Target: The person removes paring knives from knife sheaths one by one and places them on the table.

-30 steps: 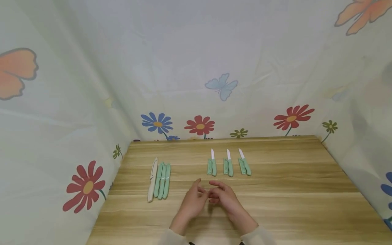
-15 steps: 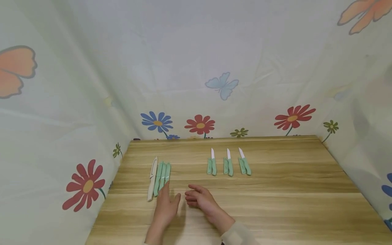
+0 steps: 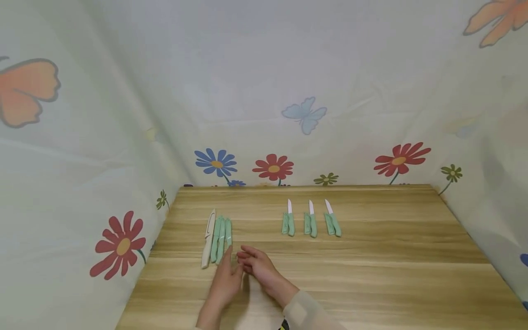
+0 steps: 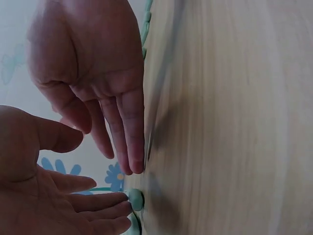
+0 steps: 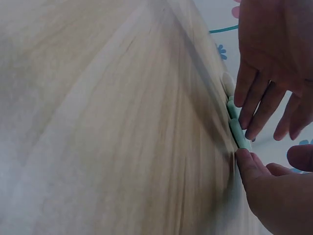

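1. On bench [image 3: 371, 288], L side: 3 grouped green knives [image 3: 221, 233], w/ 1 cream knife [image 3: 208, 240] on their L.
2. L hand [image 3: 225, 280] by rightmost handle, fingers straight; R hand [image 3: 261, 269] just R of it, fingers loosely extended; contact w/ knives unclear.
3. Farther R: 3 bare-bladed knives [image 3: 313, 225], each w/ green sheath [image 3: 285, 223] alongside.

A wood-grained tabletop [image 3: 371, 279] is bordered by pale sheeting [image 3: 247, 59]. Flowers [image 3: 273, 168] and butterflies [image 3: 307, 115] are printed across the sheeting.
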`<state>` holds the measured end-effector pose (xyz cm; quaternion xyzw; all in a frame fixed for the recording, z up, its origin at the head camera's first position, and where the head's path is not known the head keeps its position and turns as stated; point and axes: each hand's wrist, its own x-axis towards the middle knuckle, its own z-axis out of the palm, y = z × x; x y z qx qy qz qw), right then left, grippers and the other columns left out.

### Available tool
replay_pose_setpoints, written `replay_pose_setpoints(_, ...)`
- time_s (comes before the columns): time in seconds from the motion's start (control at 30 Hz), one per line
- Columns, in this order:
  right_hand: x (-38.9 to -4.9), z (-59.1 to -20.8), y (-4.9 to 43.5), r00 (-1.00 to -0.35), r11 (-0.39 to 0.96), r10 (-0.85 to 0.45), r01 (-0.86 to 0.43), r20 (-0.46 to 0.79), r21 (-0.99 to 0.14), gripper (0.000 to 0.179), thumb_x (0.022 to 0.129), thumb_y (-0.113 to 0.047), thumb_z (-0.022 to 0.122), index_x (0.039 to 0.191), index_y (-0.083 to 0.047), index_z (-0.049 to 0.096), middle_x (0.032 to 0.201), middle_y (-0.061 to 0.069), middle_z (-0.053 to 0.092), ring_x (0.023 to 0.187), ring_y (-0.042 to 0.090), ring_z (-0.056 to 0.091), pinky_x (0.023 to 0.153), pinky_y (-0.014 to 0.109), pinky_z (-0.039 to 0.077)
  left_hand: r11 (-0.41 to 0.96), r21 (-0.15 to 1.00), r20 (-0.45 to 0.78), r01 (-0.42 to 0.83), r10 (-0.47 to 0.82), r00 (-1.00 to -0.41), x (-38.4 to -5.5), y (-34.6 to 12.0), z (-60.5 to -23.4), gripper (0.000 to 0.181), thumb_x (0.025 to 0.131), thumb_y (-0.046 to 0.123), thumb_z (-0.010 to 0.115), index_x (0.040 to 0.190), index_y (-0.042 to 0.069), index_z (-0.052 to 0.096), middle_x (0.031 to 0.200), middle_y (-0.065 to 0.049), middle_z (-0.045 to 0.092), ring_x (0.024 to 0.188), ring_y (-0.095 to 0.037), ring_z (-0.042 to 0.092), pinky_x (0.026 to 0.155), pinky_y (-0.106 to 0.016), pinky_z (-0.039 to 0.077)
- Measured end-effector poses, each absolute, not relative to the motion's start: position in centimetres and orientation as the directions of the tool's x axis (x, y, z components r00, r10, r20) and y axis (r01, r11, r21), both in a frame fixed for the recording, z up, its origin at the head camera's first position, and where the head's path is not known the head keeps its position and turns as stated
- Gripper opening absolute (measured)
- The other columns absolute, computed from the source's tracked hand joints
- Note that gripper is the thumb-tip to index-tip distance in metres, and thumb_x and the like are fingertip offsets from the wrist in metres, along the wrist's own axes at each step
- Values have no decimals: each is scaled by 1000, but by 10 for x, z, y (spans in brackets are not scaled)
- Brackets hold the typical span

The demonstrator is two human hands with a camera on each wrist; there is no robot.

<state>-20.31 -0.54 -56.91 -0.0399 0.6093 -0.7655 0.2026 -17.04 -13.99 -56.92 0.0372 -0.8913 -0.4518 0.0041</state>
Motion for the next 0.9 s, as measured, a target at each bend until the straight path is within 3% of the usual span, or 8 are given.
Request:
replay_pose_setpoints(0.2, -208, -571, -7, -917, -137, -376, 200, -136, -970, 53, 103, -2, 45, 152, 15, 35, 151, 36, 47, 141, 44, 49, 112, 40, 52, 578, 815, 26, -31, -90, -996, -178, -136, -564, 61, 105, 16, 54, 156, -10, 31, 158, -36, 36, 148, -52, 35, 121, -66, 31)
replay_pose_setpoints(0.4, -209, -572, -8, -921, -94, -372, 160, -114, -983, 54, 102, -4, 48, 150, 16, 37, 149, 35, 49, 142, 45, 48, 116, 47, 47, 574, 818, 51, -30, -125, -991, -186, -132, -564, 57, 101, 7, 55, 152, -13, 37, 155, -38, 40, 144, -53, 40, 119, -66, 35)
replay_pose_setpoints(0.67, -208, -573, -5, -929, -123, -349, 176, -123, -977, 54, 95, 6, 47, 146, 20, 40, 143, 39, 53, 131, 41, 60, 109, 41, 54, 601, 795, 60, -79, -208, -976, -199, -136, -568, 54, 93, -1, 61, 144, -13, 49, 130, -33, 65, 111, -41, 69, 98, -56, 56)
replay_pose_setpoints(0.9, -204, -568, -3, -935, -161, -304, 238, -181, -958, 46, 100, 3, 45, 142, 19, 47, 137, 36, 60, 120, 33, 68, 100, 35, 59, 602, 792, 68, -100, -250, -966, -202, -140, -571, 52, 90, -1, 67, 139, -14, 54, 109, -26, 73, 101, -37, 71, 95, -55, 56)
